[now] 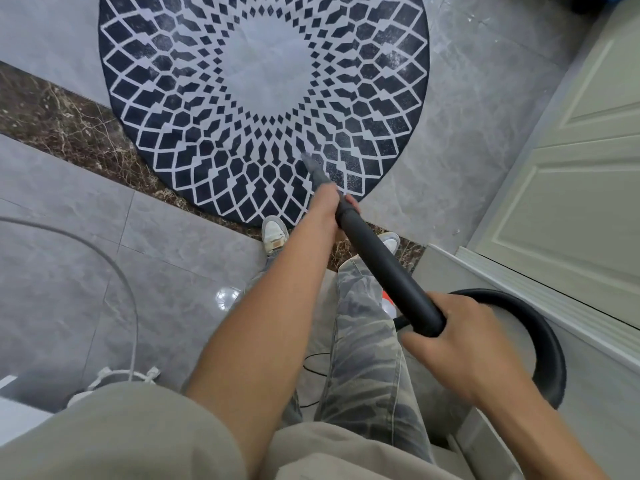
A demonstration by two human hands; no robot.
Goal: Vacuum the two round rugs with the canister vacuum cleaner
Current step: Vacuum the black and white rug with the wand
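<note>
The left hand (pixel 333 204) was held far forward and low at the end of a nearly straight, bare arm, its fingers wrapped round the lower end of the vacuum wand (pixel 381 261). The right hand (pixel 453 344) sat closer to the body, gripping the wand's upper end with curled fingers, its forearm angling in from the right.

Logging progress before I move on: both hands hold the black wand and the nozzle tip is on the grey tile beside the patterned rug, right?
Not quite. The head view shows the nozzle tip on the patterned rug, in its near part, not on the grey tile. The rest holds: left hand and right hand both hold the black wand.
</note>
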